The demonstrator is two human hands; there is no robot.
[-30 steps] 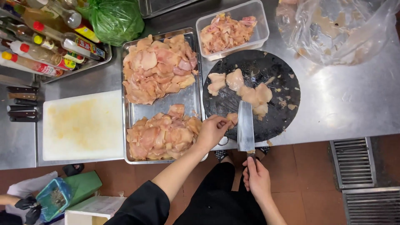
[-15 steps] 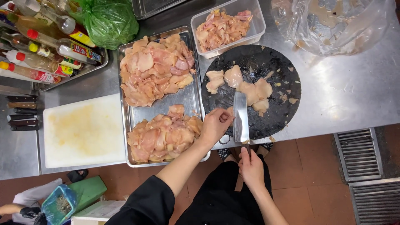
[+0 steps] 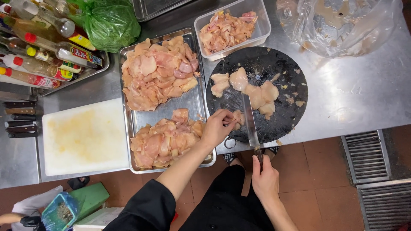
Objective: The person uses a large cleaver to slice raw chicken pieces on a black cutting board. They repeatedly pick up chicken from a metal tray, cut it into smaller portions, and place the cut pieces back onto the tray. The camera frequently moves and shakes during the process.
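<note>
At lower centre of the frame, the left hand [image 3: 216, 128] is pinching a chicken piece [image 3: 236, 117] steady on the round black board [image 3: 274, 81], fingers clenched on it, while the right hand [image 3: 265, 182] is gripping the knife [image 3: 250, 122] beside it, blade laid alongside for slicing.

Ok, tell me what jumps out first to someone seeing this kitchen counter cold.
The long metal tray at centre, heaped with two piles of raw chicken slices, grabs the eye first. Just right of it, on a round black cutting board, the left hand pins a chicken piece while the right hand holds a knife beside it.
</note>
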